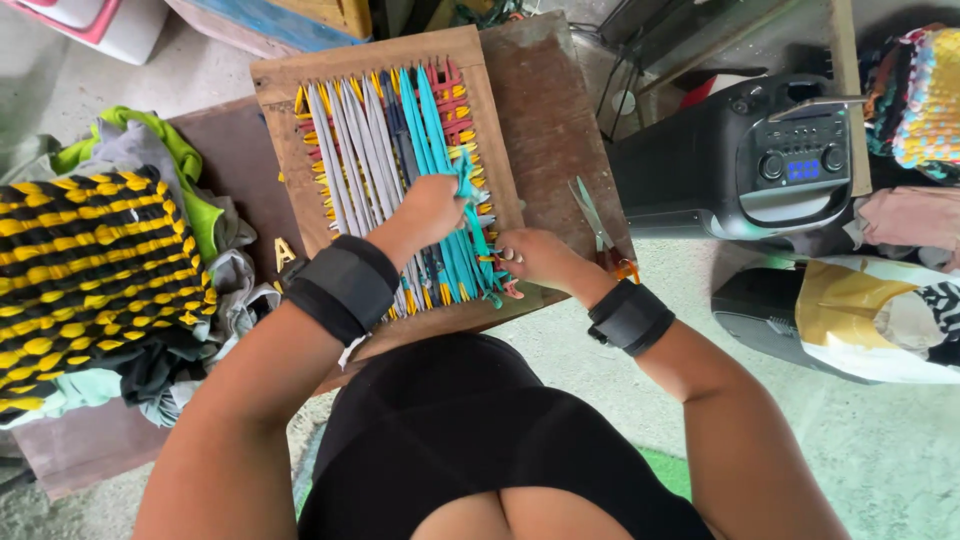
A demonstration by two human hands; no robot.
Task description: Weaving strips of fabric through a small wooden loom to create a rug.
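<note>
Wooden loom frame w/ grey, teal & yellow cloth strips sits on the brown board, right under both hands. Left hand is closed on a teal strip mid-frame. Right hand pinches the strip ends at the frame's lower right corner; hands near, not touching. Scissors just beside right hand. Yellow-black woven mat well to the left, black speaker to the right.

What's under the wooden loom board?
The wooden loom board lies on a dark brown table, with scissors beside it. Both hands, left hand and right hand, cover the strips beneath them.
</note>
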